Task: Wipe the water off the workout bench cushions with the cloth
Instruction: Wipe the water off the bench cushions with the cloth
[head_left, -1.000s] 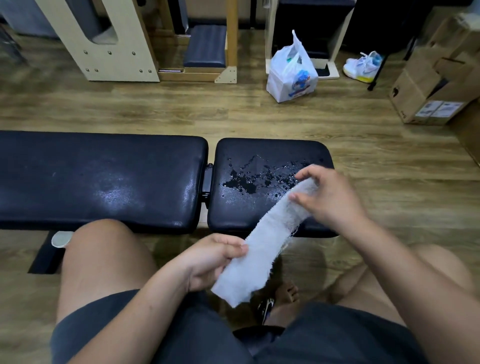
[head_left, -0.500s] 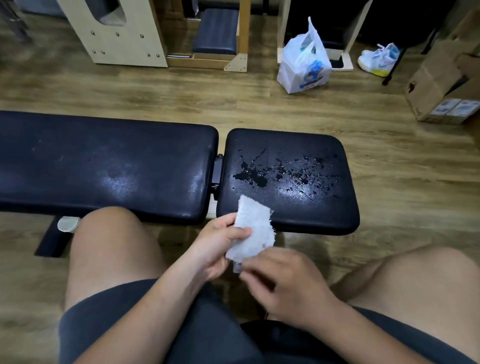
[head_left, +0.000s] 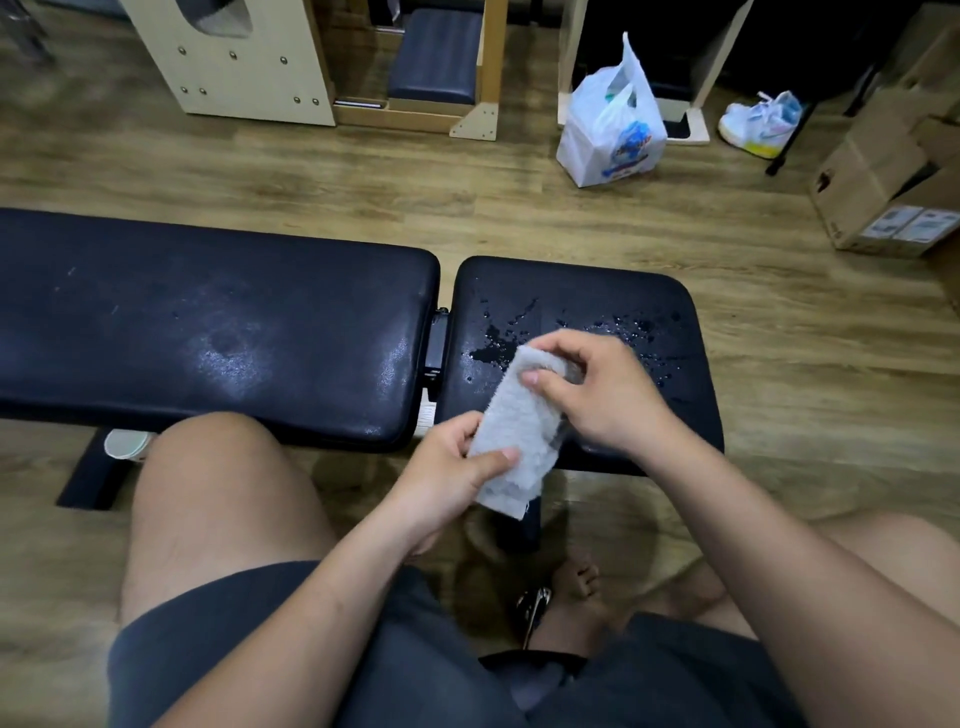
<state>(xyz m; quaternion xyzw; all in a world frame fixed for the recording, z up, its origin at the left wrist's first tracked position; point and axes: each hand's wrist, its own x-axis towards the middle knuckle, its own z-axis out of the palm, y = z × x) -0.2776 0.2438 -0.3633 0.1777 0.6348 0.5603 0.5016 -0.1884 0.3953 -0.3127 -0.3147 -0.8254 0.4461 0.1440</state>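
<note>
- we see the cloth (head_left: 511, 431) folded shorter and thicker than a second ago, now over the near edge of the short cushion (head_left: 670, 312)
- left hand (head_left: 447, 473) pinches its lower end, thumb on top
- right hand (head_left: 602, 387) has come up from below and grips the top end, fingers curled
- water (head_left: 492, 354) still sits beside the cloth top, so we judge wiping is about to start
- long cushion (head_left: 208, 322) shows only a faint sheen

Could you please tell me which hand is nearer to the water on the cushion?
Right. The right hand is right by the water; the left hand sits at the cushion's near edge.
</note>
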